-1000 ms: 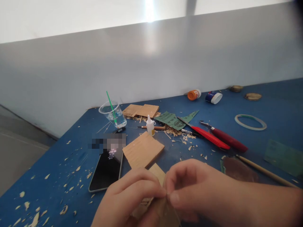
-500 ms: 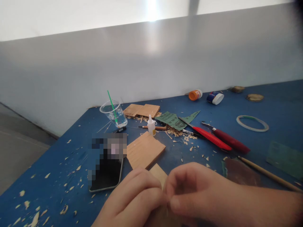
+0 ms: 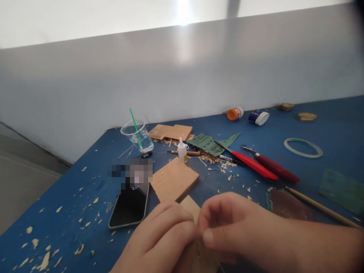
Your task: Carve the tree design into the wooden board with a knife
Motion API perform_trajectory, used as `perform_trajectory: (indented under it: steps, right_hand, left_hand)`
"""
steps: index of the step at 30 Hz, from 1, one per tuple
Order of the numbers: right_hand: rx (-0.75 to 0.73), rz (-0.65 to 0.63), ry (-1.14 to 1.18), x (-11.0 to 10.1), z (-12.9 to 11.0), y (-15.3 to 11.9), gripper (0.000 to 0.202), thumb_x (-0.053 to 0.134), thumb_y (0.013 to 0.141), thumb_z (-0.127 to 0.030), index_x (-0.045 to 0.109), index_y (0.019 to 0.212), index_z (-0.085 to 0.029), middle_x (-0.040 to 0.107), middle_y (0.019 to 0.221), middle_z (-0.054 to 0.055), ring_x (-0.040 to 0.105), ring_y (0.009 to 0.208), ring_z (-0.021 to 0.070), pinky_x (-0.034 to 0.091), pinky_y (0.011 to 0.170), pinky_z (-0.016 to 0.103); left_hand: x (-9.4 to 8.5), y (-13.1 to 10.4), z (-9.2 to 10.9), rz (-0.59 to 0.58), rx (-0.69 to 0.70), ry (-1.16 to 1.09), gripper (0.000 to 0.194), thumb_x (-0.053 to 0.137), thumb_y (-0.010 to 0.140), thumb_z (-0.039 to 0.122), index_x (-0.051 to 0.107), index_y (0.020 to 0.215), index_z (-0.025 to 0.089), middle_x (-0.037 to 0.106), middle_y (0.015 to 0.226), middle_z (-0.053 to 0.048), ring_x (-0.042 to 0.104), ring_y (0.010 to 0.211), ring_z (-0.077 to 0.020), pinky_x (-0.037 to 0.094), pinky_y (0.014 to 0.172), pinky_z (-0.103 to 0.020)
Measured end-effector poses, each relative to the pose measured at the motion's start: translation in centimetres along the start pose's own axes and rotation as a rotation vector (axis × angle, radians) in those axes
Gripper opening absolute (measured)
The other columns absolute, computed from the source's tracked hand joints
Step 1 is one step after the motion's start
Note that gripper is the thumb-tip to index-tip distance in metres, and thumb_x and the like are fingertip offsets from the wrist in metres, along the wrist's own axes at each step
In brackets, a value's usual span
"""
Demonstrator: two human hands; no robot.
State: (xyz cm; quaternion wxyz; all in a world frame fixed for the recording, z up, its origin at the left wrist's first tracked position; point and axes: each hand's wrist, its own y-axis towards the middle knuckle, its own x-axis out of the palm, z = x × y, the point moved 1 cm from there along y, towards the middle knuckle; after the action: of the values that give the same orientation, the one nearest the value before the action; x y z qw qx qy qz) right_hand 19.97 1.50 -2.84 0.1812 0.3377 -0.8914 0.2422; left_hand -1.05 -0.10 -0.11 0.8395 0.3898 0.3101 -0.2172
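My left hand (image 3: 163,239) and my right hand (image 3: 227,227) meet at the bottom centre, fingertips against each other. Both are closed, the right one with thumb and fingers curled into a pinch. What sits between the fingertips is too small and too hidden to name. Under and behind them lies a pale thin wooden board (image 3: 190,207), partly covered by the hands. Just beyond it is a thicker, reddish wooden block (image 3: 174,180). A black phone (image 3: 131,208) rests left of the block.
A small white glue bottle (image 3: 182,151) stands behind the block, and a plastic cup (image 3: 145,141) with a green straw further left. Green sandpaper (image 3: 209,145), a red-handled knife (image 3: 253,165), a dark red-handled tool (image 3: 277,168) and a tape ring (image 3: 303,148) lie right. Shavings litter the blue table (image 3: 93,167).
Both hands stay together in nearly the same place, with only a slight shift of the fingers. A little more of the pale board shows beneath them. The view has tilted slightly.
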Motion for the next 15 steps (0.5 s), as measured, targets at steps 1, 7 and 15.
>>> perform_trajectory:
  steps: [1, 7, 15]
  right_hand:
    - [-0.003, 0.004, -0.004, 0.0, 0.0, 0.1, 0.045, 0.097, 0.070, -0.045, 0.064, 0.084, -0.018, 0.055, 0.062, -0.008, 0.045, 0.056, 0.0075, 0.035, 0.056, 0.024]
    - [-0.014, 0.045, 0.010, 0.1, 0.3, 0.3, 0.051, 0.100, 0.066, -0.046, 0.061, 0.085, -0.019, 0.055, 0.063, -0.008, 0.047, 0.056, 0.0078, 0.040, 0.059, 0.024]
    - [-0.077, 0.061, 0.014, 0.2, 0.2, 0.4, 0.046, 0.096, 0.074, -0.046, 0.060, 0.088, -0.020, 0.058, 0.068, -0.007, 0.048, 0.054, 0.0073, 0.039, 0.054, 0.023]
  left_hand:
    - [0.0, 0.2, 0.0, -0.006, -0.020, -0.016, 0.031, 0.066, 0.093, -0.001, 0.070, 0.115, 0.021, 0.075, 0.095, -0.005, 0.074, 0.083, -0.0160, 0.063, 0.079, -0.020]
    - [0.0, 0.8, 0.1, 0.025, -0.144, -0.132, 0.023, 0.068, 0.095, 0.004, 0.074, 0.105, 0.023, 0.078, 0.090, -0.004, 0.077, 0.076, -0.0162, 0.063, 0.069, -0.018]
    - [1.0, -0.2, -0.2, 0.092, -0.532, -0.293, 0.007, 0.071, 0.096, 0.019, 0.077, 0.096, 0.023, 0.081, 0.085, -0.001, 0.078, 0.072, -0.0166, 0.061, 0.064, -0.018]
